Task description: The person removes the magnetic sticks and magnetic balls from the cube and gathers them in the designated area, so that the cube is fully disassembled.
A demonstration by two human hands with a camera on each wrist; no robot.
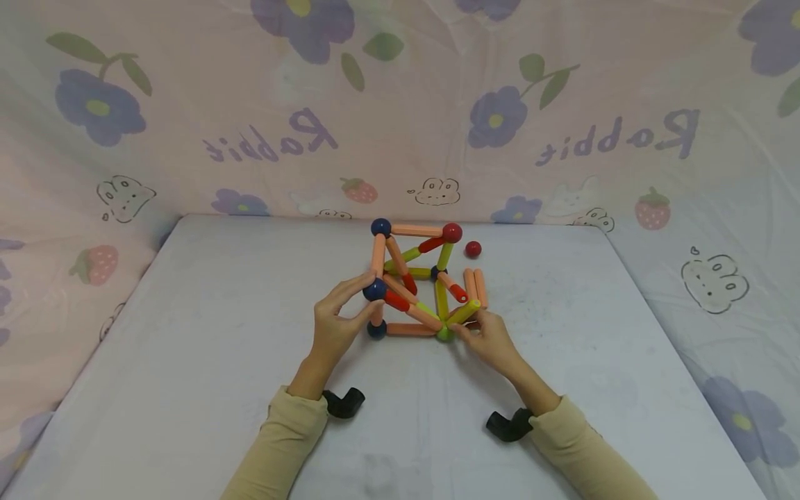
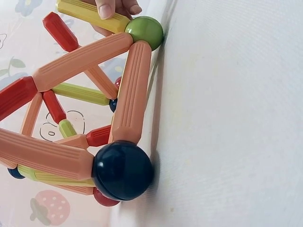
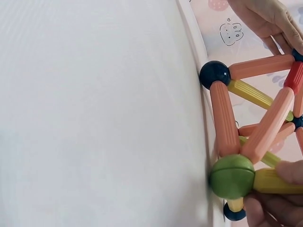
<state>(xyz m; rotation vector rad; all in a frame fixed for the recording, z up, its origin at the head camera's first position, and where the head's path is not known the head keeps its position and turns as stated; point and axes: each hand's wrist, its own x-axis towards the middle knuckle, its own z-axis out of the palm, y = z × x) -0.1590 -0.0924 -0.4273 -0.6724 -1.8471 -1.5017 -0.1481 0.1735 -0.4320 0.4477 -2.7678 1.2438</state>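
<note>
A frame of magnetic building sticks and balls stands on the table, made of orange, yellow-green and red rods. My left hand (image 1: pixel 335 314) holds the dark blue ball (image 1: pixel 374 289) at its upper near-left corner between thumb and fingers. Low at the near right is a green ball (image 1: pixel 444 334), where several rods meet. Pinched in my right hand (image 1: pixel 494 340) is a yellow stick (image 1: pixel 465 311), its lower end touching the green ball and its other end tilted up. The right wrist view shows thumb and fingers around this yellow stick (image 3: pixel 277 182). Another blue ball (image 2: pixel 123 170) forms the bottom near-left corner.
Behind the frame, to the right, lies a loose red ball (image 1: pixel 473 249). Two orange sticks (image 1: pixel 475 288) lie side by side near my right hand. Black elbow-shaped pieces (image 1: pixel 345 403) sit by both wrists. A patterned curtain (image 1: pixel 400 139) hangs past the white table's (image 1: pixel 187 389) far edge.
</note>
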